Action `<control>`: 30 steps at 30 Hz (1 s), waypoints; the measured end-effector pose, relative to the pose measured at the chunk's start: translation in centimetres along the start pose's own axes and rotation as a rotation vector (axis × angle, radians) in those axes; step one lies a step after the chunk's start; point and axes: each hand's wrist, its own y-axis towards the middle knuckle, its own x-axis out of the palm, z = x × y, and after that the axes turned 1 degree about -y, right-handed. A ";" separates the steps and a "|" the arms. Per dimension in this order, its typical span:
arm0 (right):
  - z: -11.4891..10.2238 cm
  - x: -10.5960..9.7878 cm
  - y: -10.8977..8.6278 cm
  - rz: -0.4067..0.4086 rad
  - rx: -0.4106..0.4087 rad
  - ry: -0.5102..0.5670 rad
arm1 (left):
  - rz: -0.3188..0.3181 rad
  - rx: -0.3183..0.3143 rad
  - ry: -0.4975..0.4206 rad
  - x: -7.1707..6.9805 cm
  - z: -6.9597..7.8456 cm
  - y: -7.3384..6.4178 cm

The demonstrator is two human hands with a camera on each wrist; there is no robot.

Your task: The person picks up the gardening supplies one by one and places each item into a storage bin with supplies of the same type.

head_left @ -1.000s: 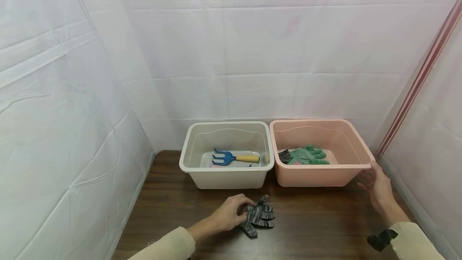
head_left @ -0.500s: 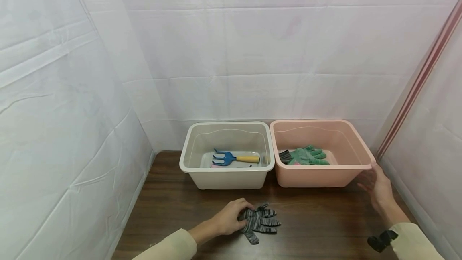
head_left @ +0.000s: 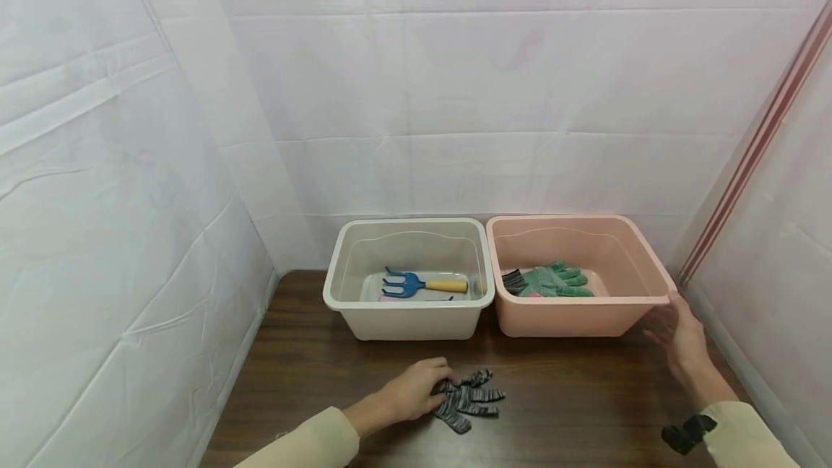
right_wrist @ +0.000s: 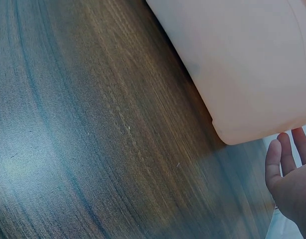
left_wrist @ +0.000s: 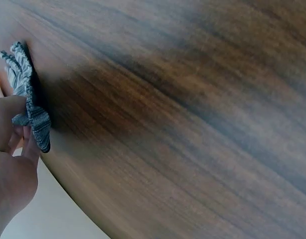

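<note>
A grey-and-black striped knit glove (head_left: pixel 469 400) lies on the dark wooden table, its fingers pointing right. My left hand (head_left: pixel 414 391) pinches the glove's cuff end between thumb and fingers; the left wrist view shows the striped glove (left_wrist: pixel 29 82) sticking out past the fingers. At the far right my right hand (head_left: pixel 687 338) is at the corner of a pink plastic basin (head_left: pixel 565 318), just under its rim. Seen from the right wrist, that hand (right_wrist: pixel 295 186) has loosely extended fingers right at the basin wall (right_wrist: pixel 252 84).
Left of the pink basin stands an off-white basin (head_left: pixel 409 320), holding a blue hand fork with a yellow handle (head_left: pixel 416 284). Inside the pink basin lies a green glove (head_left: pixel 552 281) beside a dark striped piece (head_left: pixel 513 282). White sheeting (head_left: pixel 416 92) hangs behind and at both sides.
The striped glove has shifted slightly right and toward me and turned a little, with my left hand on it. My right hand and both basins stay put.
</note>
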 end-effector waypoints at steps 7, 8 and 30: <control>0.1 0.0 0.2 0.011 0.012 -0.002 | -0.001 -0.028 0.031 -0.2 -0.1 0.3; 0.1 0.1 0.3 0.014 0.013 -0.006 | 0.002 -0.030 0.025 -0.2 -0.1 0.3; 0.0 0.3 -0.2 0.002 0.005 0.005 | 0.106 0.040 -0.154 -1.9 1.1 0.4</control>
